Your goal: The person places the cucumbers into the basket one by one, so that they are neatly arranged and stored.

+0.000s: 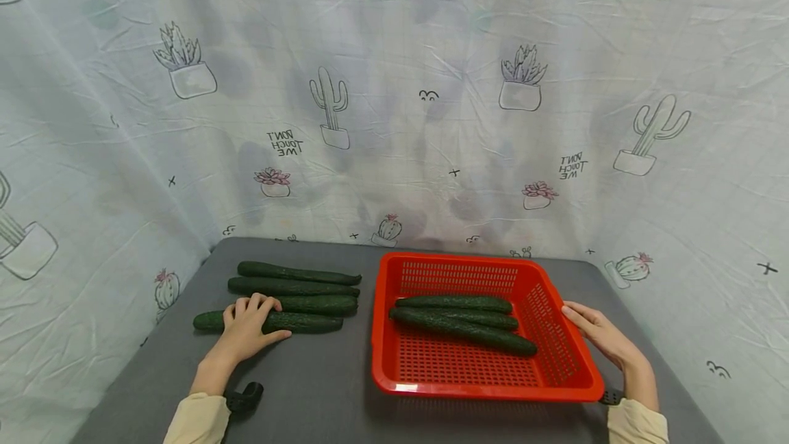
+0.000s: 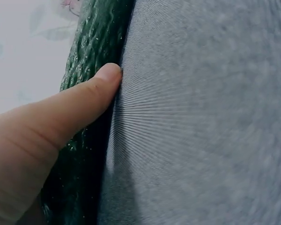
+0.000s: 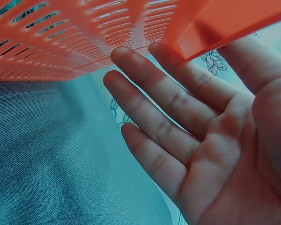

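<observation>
My left hand lies over the nearest cucumber of a group of several on the left of the table. Its fingers reach across the top, and in the left wrist view the thumb presses along the near side of the bumpy dark green cucumber. At the right side of a red plastic basket, my right hand holds the rim. The right wrist view shows the thumb going behind the rim, with the fingers extended below it. Three cucumbers lie inside the basket.
Other cucumbers lie side by side behind the left hand. The grey tabletop runs under everything. A pale curtain printed with potted cacti surrounds the table at the back and sides.
</observation>
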Motion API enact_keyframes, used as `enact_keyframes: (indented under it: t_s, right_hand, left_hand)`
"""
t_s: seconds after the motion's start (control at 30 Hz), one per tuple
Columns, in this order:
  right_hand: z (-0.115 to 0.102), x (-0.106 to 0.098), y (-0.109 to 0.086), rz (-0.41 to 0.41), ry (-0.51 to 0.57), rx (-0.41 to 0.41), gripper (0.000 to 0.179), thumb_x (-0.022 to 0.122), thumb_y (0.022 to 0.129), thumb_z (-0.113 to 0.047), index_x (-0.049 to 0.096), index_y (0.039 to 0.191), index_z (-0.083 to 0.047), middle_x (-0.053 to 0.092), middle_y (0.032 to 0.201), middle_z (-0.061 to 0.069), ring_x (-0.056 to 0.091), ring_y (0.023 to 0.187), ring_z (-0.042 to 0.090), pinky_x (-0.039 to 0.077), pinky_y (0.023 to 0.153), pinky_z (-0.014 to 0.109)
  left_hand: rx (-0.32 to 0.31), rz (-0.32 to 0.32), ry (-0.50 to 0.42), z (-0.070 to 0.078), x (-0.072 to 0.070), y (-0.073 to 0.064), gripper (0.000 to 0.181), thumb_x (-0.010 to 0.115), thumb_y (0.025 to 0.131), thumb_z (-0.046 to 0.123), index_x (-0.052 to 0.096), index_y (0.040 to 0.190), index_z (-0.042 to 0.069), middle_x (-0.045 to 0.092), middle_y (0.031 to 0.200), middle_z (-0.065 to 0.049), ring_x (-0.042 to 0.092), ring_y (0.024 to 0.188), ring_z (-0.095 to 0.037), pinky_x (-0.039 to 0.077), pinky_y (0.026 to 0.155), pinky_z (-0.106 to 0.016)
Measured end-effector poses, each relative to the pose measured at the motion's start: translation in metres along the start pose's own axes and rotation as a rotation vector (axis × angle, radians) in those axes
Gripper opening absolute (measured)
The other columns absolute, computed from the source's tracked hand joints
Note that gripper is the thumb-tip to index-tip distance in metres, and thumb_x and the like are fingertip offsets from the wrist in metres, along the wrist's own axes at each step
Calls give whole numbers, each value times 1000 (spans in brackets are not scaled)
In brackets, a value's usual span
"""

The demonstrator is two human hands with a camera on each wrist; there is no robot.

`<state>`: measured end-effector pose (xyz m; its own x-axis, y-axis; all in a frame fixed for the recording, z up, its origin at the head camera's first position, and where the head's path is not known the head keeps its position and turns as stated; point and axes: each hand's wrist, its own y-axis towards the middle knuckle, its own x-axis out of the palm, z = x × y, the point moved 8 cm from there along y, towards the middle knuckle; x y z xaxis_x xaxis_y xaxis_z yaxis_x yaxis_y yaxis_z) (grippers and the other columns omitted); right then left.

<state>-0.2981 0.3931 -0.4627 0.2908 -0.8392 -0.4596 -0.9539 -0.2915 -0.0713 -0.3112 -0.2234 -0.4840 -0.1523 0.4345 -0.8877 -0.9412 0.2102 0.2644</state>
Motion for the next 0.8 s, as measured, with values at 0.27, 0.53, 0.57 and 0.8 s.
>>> enact_keyframes:
  t_s: [0.27,0.53,0.57,0.8]
  right_hand:
    - [2,-2,0,15,-18,9,50,35,102,-24,31,136,12,61,108,-13,63,95,7,49,79,23]
    - [2,-1,0,15,-17,3,49,36,102,-23,31,136,12,61,109,-10,63,96,7,49,79,22]
    - [2,-1,0,11,-12,6,50,35,102,-24,31,137,12,61,110,-10,62,96,7,49,79,22]
    - [2,-1,0,0,1,4,49,35,103,-23,31,137,12,60,110,-11,62,97,6,48,80,22]
  left_hand:
    - [13,18,67,-1,3,0,41,72,77,41,55,106,18,42,112,-12,33,103,-38,12,92,-64]
    - [39,29,91,-3,4,-1,43,69,78,45,55,108,19,43,111,-10,32,107,-40,14,92,-64]
    - [44,29,90,-3,4,-1,43,69,78,46,54,108,19,43,111,-9,33,106,-40,14,92,-64]
    - [50,22,79,-5,4,-2,44,65,80,50,55,111,20,42,110,-7,34,104,-36,20,90,-61]
